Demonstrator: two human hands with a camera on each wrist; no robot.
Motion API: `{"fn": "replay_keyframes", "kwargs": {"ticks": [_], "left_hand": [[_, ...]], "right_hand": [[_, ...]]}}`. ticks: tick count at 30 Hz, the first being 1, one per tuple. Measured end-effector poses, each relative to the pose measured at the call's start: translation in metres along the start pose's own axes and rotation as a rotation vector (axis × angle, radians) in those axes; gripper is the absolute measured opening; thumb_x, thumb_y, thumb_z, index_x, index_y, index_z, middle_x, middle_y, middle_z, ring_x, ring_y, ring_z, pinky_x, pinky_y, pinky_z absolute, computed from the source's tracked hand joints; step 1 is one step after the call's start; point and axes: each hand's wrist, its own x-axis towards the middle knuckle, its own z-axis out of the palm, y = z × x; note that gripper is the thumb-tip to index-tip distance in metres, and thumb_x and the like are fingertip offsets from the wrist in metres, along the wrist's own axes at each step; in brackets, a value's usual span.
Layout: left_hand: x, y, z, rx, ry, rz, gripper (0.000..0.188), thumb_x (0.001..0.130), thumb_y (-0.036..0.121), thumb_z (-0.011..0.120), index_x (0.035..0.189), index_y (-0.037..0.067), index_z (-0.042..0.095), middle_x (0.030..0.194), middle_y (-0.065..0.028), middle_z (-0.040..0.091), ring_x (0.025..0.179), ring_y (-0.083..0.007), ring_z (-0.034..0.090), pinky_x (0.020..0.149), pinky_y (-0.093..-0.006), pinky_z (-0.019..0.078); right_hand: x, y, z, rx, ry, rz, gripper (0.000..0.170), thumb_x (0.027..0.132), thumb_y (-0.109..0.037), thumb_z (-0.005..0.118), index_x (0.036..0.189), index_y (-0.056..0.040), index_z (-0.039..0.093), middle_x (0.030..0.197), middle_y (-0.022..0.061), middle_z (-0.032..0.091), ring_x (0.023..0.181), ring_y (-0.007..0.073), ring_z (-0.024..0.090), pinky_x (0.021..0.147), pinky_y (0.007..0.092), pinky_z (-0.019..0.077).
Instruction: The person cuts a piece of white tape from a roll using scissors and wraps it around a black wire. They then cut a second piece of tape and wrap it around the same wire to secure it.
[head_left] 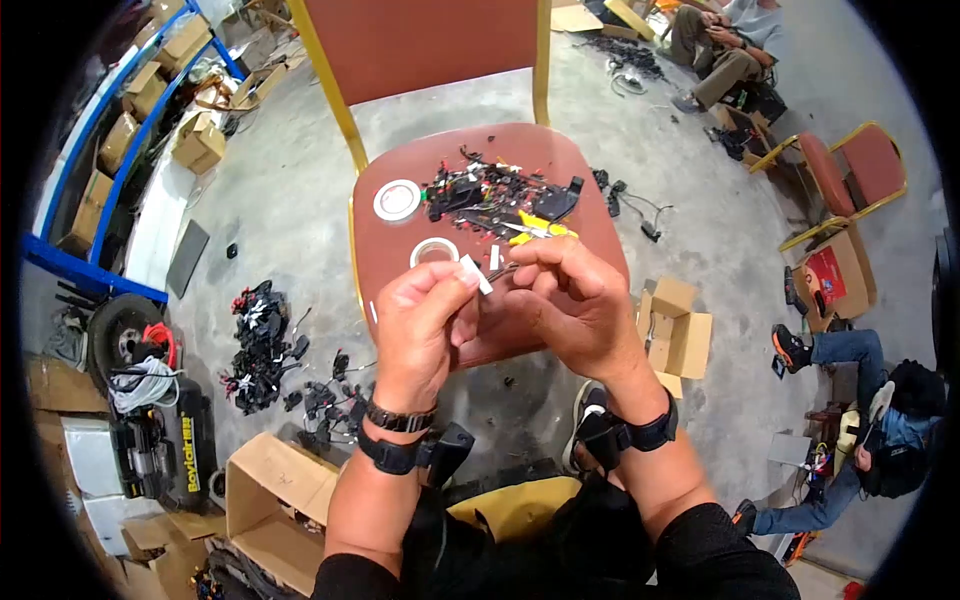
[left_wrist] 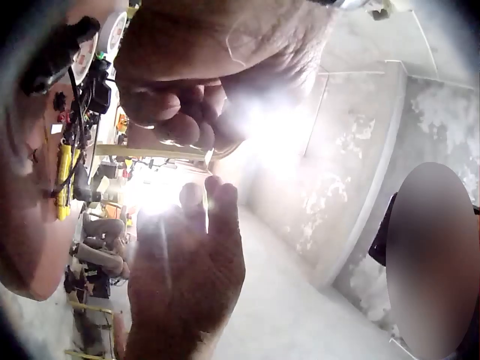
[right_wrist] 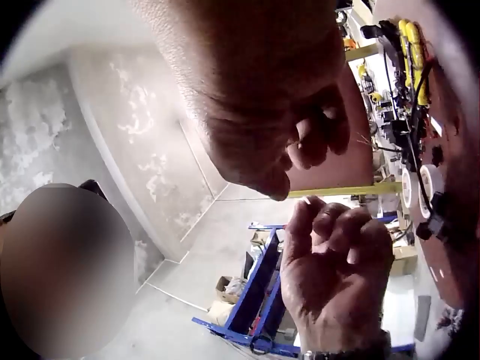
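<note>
My left hand (head_left: 415, 315) pinches a small strip of white tape (head_left: 477, 275) between thumb and forefinger, above the front of a red-brown chair seat (head_left: 575, 155). Just to its right, my right hand (head_left: 590, 315) is raised with bent fingers, its fingertips near the strip; I cannot tell if they hold something thin. On the seat beyond lie two white tape rolls (head_left: 381, 202), a tool with yellow handles (head_left: 545, 229) and a heap of small black and red parts (head_left: 465, 192). Another short white strip (head_left: 494, 256) rests on the seat near my fingers.
Black parts (head_left: 262, 345) lie heaped on the floor at left, near a black tank (head_left: 190, 440). Open cardboard boxes (head_left: 690, 340) stand either side of me. A blue shelf (head_left: 130, 165) is far left. Two people sit at right, one (head_left: 870, 430) nearer.
</note>
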Motion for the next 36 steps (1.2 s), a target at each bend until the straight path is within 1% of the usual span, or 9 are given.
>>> {"fn": "replay_keyframes", "kwargs": {"ticks": [5,8,9,12,13,17,23,26,36], "left_hand": [[0.0,-0.004,0.005,0.103,0.035,0.052,0.013,0.091,0.011,0.063,0.088,-0.002,0.064,0.066,-0.0027,0.059,0.051,-0.0078,0.05,0.046,-0.0209,0.0366],[0.003,-0.005,0.003,0.11,0.068,0.042,0.012,0.092,0.01,0.062,0.088,-0.001,0.065,0.066,-0.0023,0.059,0.052,-0.0079,0.05,0.046,-0.021,0.0368],[0.004,-0.005,0.0,0.103,0.076,0.037,0.012,0.092,0.011,0.062,0.088,0.0,0.065,0.067,-0.0024,0.059,0.052,-0.0082,0.05,0.046,-0.021,0.0369],[0.006,-0.007,-0.004,0.109,0.093,0.062,0.011,0.091,0.011,0.062,0.088,0.0,0.065,0.069,-0.0043,0.06,0.056,-0.0099,0.053,0.048,-0.0213,0.0388],[0.007,-0.008,-0.004,0.136,0.096,0.075,0.012,0.091,0.011,0.062,0.088,0.0,0.065,0.069,-0.0047,0.061,0.057,-0.0102,0.054,0.049,-0.0214,0.0393],[0.011,-0.013,-0.011,0.223,0.107,0.1,0.012,0.09,0.011,0.065,0.091,-0.001,0.067,0.075,-0.0045,0.065,0.064,-0.0084,0.057,0.057,-0.0207,0.0429],[0.02,-0.031,-0.017,0.436,0.066,0.141,0.019,0.085,-0.001,0.068,0.104,-0.002,0.068,0.092,-0.0016,0.067,0.081,-0.0076,0.06,0.075,-0.0221,0.0492],[0.023,-0.04,-0.012,0.509,0.049,0.202,0.019,0.086,-0.002,0.067,0.105,-0.001,0.066,0.092,-0.0034,0.068,0.077,-0.0091,0.061,0.068,-0.0222,0.0499],[0.026,-0.048,-0.005,0.615,0.008,0.218,0.028,0.084,-0.006,0.064,0.112,-0.001,0.063,0.097,-0.0046,0.067,0.086,-0.0089,0.061,0.077,-0.024,0.0508]], "right_hand": [[0.008,0.004,0.006,-0.16,0.037,-0.194,0.038,0.074,0.005,0.074,0.11,0.0035,0.062,0.092,0.0073,0.063,0.07,0.0102,0.061,0.067,0.0234,0.0502],[0.007,0.008,0.002,-0.147,0.044,-0.128,0.036,0.072,-0.002,0.075,0.106,0.0007,0.062,0.092,0.0122,0.066,0.077,0.021,0.066,0.068,0.0297,0.0522],[0.01,0.017,0.0,-0.161,0.115,-0.217,0.031,0.074,-0.001,0.072,0.104,-0.0003,0.064,0.09,0.0119,0.065,0.07,0.0184,0.064,0.064,0.0291,0.0517],[0.011,0.035,-0.011,-0.221,0.193,-0.103,0.025,0.076,-0.001,0.07,0.101,-0.0009,0.066,0.087,0.0115,0.064,0.068,0.0184,0.063,0.063,0.0295,0.0511],[0.012,0.033,-0.017,-0.297,0.171,-0.019,0.021,0.08,-0.002,0.064,0.1,-0.0006,0.067,0.087,0.0125,0.064,0.075,0.0245,0.064,0.067,0.033,0.0518],[0.01,0.07,-0.024,-0.347,0.112,-0.13,0.026,0.082,-0.002,0.056,0.106,-0.0009,0.066,0.096,0.0171,0.067,0.089,0.0349,0.065,0.079,0.0392,0.0519],[0.004,0.09,0.002,-0.378,0.062,-0.235,0.028,0.085,-0.004,0.053,0.11,0.0029,0.063,0.102,0.0212,0.066,0.095,0.0356,0.065,0.082,0.0426,0.052],[0.002,0.089,0.005,-0.395,0.059,-0.216,0.023,0.085,-0.005,0.055,0.105,0.0032,0.063,0.098,0.0211,0.066,0.091,0.0367,0.065,0.08,0.044,0.0517],[0.004,0.09,0.002,-0.352,0.027,-0.153,0.011,0.085,-0.006,0.057,0.091,-0.0004,0.064,0.084,0.0181,0.065,0.081,0.0374,0.064,0.073,0.0455,0.0507]]}}
